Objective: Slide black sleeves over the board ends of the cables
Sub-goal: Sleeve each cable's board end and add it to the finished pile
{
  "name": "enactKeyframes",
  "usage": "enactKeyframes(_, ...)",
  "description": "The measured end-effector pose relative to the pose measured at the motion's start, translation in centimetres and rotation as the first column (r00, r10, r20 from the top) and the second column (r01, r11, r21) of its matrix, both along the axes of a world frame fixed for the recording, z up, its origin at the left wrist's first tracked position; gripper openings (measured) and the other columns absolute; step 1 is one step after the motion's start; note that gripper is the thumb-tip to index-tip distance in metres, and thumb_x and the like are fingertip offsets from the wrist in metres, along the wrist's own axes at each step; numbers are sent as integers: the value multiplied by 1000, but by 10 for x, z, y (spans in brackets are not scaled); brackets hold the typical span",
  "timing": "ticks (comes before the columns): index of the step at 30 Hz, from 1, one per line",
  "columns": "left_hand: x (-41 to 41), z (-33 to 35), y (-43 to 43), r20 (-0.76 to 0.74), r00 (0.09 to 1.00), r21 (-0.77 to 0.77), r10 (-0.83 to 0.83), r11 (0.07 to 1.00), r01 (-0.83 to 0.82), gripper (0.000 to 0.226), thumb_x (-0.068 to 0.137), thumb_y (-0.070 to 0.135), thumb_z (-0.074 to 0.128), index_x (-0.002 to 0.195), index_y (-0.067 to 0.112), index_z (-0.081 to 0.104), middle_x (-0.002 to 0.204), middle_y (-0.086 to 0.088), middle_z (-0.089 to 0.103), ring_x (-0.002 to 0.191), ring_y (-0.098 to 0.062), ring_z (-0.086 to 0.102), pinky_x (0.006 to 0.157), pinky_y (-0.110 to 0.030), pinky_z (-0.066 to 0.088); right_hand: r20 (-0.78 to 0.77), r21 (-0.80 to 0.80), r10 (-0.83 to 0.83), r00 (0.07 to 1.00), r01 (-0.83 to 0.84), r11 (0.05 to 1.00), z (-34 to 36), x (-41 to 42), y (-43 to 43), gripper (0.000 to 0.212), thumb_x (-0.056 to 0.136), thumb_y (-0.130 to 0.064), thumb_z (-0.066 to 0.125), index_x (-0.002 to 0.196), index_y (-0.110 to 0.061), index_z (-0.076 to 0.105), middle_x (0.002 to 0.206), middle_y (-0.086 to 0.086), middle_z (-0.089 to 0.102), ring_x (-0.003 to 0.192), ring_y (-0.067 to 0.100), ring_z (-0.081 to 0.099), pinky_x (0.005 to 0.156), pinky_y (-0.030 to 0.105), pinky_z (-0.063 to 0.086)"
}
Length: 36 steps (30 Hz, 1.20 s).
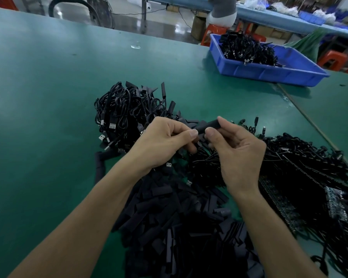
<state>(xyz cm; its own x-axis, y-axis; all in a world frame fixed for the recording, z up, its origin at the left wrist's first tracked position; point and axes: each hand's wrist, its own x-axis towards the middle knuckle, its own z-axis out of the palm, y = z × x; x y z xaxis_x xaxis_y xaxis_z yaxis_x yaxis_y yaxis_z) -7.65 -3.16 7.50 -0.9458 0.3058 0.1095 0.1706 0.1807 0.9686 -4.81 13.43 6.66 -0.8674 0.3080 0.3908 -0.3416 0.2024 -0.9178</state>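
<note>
the black sleeve (207, 125) is pinched by the right hand (238, 155) above the tabletop (48, 97). its long axis points left toward the left hand (163, 141), which is clenched on a cable (169, 165), board end hidden.

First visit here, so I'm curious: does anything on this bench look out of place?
Mostly tidy heaps. One small clear scrap lies alone on the green table, far from the sleeves and cables; it looks like stray litter.
</note>
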Motion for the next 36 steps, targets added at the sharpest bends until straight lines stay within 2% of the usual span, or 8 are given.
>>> enactKeyframes(3, 2, 2, 1, -29, 999, 27, 31, 999, -31, 27, 97, 32, 66, 77, 19, 79, 74, -18, 73, 74, -49, 62, 79, -60, 51, -22, -40, 15, 1000, -16, 999, -6, 2, -9, 41, 84, -12, 80, 118, -29, 66, 94, -3, 78, 86, 15, 75, 81, 28, 60)
enactKeyframes(7, 2, 6, 0, -55, 997, 48, 63, 997, -60, 33, 97, 25, 66, 65, 25, 75, 72, 0, 76, 87, -40, 68, 83, -42, 51, -8, -141, 35, 999, -35, 989, -14, 7, -15, 39, 85, -12, 77, 119, -27, 65, 96, -7, 78, 89, 12, 75, 78, 22, 59)
enactKeyframes(15, 2, 1, 2, -78, 997, 9, -11, 1000, 12, 23, 93, 35, 69, 80, 19, 78, 75, -10, 74, 69, -40, 62, 74, -52, 54, 45, -406, 53, 998, -30, 913, 1, 0, -19, 17, 89, -8, 71, 102, -19, 70, 76, 0, 75, 70, 13, 69, 65, 24, 56)
enactKeyframes(19, 0, -2, -3, -28, 990, -102, -135, 986, 132, 26, 78, 42, 82, 98, 28, 74, 84, 12, 74, 74, -1, 66, 74, -25, 55, 59, -568, 69, 996, -23, 822, 16, -4, -11, 16, 89, 0, 67, 99, -12, 69, 72, 0, 72, 63, 15, 67, 58, 23, 54)
enactKeyframes(22, -1, -4, -4, -76, 989, -253, -125, 962, 102, 10, 86, 31, 79, 92, 29, 71, 71, 25, 67, 64, 11, 59, 62, -12, 44, 49, -644, 84, 995, -33, 764, 21, -3, -8, 15, 90, 2, 65, 98, -10, 69, 71, 2, 71, 62, 15, 68, 57, 21, 53)
enactKeyframes(27, 4, 2, -1, -142, 988, -250, -56, 968, 19, 32, 98, 35, 61, 74, 16, 67, 52, 9, 58, 41, -7, 44, 42, -21, 37, 103, -541, 91, 991, -21, 841, 15, 0, 0, 18, 94, -2, 62, 109, -13, 67, 75, 5, 74, 67, 16, 70, 61, 22, 55)
enactKeyframes(30, 3, 10, -7, -210, 975, -222, 72, 968, -119, 33, 101, 32, 54, 73, 19, 66, 62, 11, 67, 40, -2, 45, 37, -22, 39, 227, -272, 18, 974, 46, 961, 0, 8, 16, 21, 99, -12, 61, 115, -24, 65, 76, 3, 75, 65, 13, 69, 57, 21, 53)
enactKeyframes(36, -16, 16, -26, -323, 828, -96, 459, 854, -511, 42, 107, 39, 39, 69, 23, 50, 60, 6, 53, 42, -3, 40, 42, -17, 32, 252, 182, -332, 909, 293, 939, -28, 30, 51, 18, 94, -20, 66, 85, -35, 69, 69, -13, 69, 56, -1, 59, 53, 17, 47)
